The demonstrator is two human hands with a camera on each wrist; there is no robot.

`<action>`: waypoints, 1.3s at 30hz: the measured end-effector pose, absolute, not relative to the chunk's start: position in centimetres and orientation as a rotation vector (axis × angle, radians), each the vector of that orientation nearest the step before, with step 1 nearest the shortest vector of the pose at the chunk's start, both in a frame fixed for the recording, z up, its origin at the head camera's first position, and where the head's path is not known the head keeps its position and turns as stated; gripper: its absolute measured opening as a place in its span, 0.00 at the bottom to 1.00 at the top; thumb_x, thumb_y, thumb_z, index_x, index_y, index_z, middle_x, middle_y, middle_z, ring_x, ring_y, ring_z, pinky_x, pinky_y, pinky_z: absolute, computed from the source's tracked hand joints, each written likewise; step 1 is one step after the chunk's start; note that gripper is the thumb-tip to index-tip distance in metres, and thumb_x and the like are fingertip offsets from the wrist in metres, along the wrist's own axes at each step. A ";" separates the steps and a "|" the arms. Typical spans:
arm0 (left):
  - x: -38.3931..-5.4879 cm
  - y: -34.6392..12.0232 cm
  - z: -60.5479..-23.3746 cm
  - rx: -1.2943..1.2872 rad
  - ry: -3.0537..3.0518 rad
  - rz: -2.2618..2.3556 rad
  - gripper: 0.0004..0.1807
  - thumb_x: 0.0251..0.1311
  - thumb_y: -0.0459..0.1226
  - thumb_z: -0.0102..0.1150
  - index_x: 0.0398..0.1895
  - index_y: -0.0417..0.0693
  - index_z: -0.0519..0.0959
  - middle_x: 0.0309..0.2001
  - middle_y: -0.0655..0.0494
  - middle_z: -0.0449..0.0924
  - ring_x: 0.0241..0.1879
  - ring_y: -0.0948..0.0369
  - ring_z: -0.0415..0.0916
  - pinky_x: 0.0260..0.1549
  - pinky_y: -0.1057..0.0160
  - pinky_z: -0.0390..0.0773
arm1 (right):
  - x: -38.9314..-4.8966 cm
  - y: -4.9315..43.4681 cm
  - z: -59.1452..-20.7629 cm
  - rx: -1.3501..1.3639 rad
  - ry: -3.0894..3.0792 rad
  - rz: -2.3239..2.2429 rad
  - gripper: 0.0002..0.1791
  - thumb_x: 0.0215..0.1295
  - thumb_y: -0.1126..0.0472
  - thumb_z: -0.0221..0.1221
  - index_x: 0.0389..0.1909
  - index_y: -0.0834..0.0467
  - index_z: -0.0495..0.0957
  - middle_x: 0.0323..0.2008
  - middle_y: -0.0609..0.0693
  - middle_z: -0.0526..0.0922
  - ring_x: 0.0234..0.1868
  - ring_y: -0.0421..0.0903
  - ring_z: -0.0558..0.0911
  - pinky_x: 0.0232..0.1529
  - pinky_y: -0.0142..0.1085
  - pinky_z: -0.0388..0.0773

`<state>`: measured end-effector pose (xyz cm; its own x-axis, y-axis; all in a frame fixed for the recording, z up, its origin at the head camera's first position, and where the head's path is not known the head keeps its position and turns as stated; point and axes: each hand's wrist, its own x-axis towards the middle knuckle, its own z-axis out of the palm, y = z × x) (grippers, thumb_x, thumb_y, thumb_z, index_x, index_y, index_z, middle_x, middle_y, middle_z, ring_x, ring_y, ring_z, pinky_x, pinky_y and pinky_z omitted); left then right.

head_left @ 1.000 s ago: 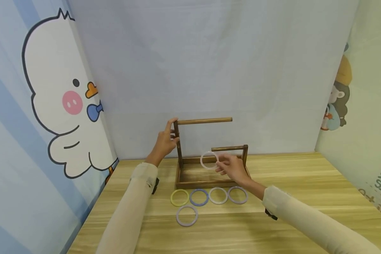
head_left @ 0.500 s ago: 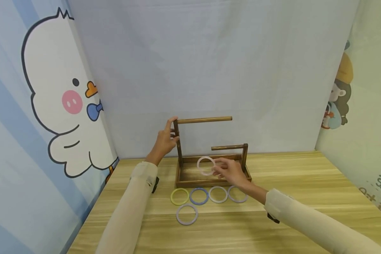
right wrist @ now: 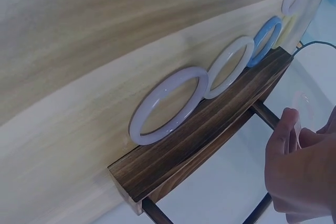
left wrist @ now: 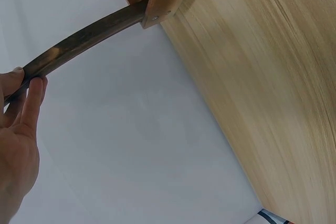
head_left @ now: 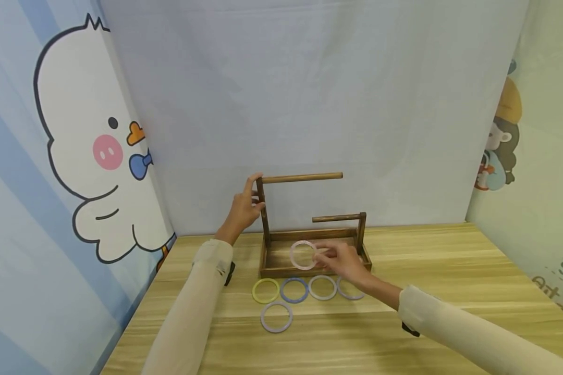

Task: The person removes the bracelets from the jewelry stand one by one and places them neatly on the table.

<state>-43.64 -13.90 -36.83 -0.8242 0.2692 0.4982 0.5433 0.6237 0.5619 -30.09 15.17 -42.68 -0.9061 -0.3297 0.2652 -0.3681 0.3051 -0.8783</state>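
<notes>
My right hand (head_left: 344,261) pinches a pale pink bangle (head_left: 291,255) by its right side, holding it upright in front of the tray part of a dark wooden stand (head_left: 286,272). In the right wrist view, the fingers hide part of this bangle. My left hand (head_left: 241,211) grips the stand's tall left post (left wrist: 79,40) near its top, one finger on the upper corner. From that post a long bar (head_left: 305,178) runs right. A shorter bar (head_left: 336,217) points left from the low right post. Both bars are bare.
Before the stand lie a yellow bangle (head_left: 253,291), a blue bangle (head_left: 294,301), a white bangle (head_left: 322,299) and a lilac bangle (head_left: 352,298) in a row. Another lilac bangle (head_left: 276,331) lies nearer me. A pale curtain (head_left: 309,94) hangs behind the table.
My right hand has lowered with the pink bangle, from beside the short bar down in front of the tray, drifting slightly left. My left hand stays on the post.
</notes>
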 end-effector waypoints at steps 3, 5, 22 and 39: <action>-43.6 -13.9 -36.7 -0.642 -2.489 -1.031 0.47 0.64 0.22 0.65 0.80 0.57 0.55 0.53 0.32 0.84 0.50 0.42 0.86 0.46 0.48 0.89 | -29.7 15.3 -42.9 0.720 -2.511 1.732 0.18 0.72 0.73 0.61 0.60 0.75 0.77 0.39 0.67 0.89 0.37 0.64 0.90 0.37 0.49 0.90; -43.6 -13.9 -36.7 -0.640 -2.492 -1.029 0.47 0.64 0.22 0.65 0.80 0.57 0.54 0.53 0.32 0.84 0.50 0.42 0.86 0.46 0.48 0.89 | -29.4 15.4 -43.1 0.751 -2.515 1.740 0.19 0.72 0.73 0.61 0.61 0.74 0.77 0.39 0.67 0.89 0.37 0.65 0.90 0.36 0.48 0.90; -43.5 -13.9 -36.8 -0.631 -2.499 -1.025 0.47 0.64 0.22 0.65 0.80 0.57 0.54 0.54 0.32 0.83 0.49 0.42 0.86 0.45 0.49 0.89 | -27.3 16.0 -44.9 0.807 -2.637 1.761 0.19 0.72 0.70 0.62 0.60 0.73 0.78 0.40 0.68 0.89 0.35 0.55 0.91 0.33 0.43 0.90; -43.6 -13.9 -36.8 -0.636 -2.512 -1.055 0.47 0.66 0.22 0.64 0.81 0.61 0.53 0.56 0.31 0.82 0.50 0.42 0.86 0.45 0.50 0.89 | -26.4 16.3 -46.8 0.900 -2.685 1.777 0.21 0.71 0.72 0.62 0.61 0.78 0.74 0.37 0.65 0.89 0.31 0.57 0.91 0.28 0.36 0.89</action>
<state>-43.56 -13.92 -36.80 -0.8410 0.2689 0.4695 0.5234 0.6238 0.5804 -26.41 16.25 -46.83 -0.8362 -0.5346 0.1225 -0.3216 0.2969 -0.8991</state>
